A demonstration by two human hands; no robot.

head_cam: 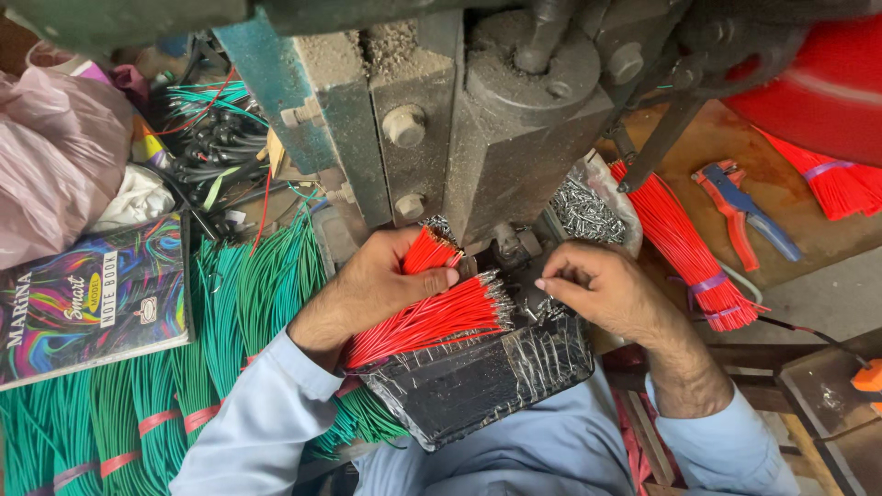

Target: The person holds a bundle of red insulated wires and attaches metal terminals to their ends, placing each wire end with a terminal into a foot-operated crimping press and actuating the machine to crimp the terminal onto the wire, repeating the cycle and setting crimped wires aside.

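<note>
the left hand [381,285] is closed around a bundle of red wires [432,317], thumb laid across the top, with the bare metal-tipped ends fanned out toward the base of the grey press machine [496,138]. a few of the red wires stick up above the thumb, right at the foot of the press. the bundle rests over a black tape-wrapped tray [478,377] that sits just below the press, against the person's lap. the right hand [606,289] is on the other side of the press base, fingers curled narrow with the fingertips pinched together near the wire tips; whether it grips a small piece there cannot be told. between the two hands, directly under the press head, small metal parts lie on the tray's rim

left of the press lies a wide spread of green wire bundles [230,321] tied with pink bands, and further left of them a colourful notebook [92,298] and a pink plastic bag [55,156]. right of the press a clear bag of small metal terminals [583,211] leans near its base, then another tied bundle of red wires [689,248] lies slanted on the brown bench, and beyond it a red and blue wire stripper [744,211]
</note>
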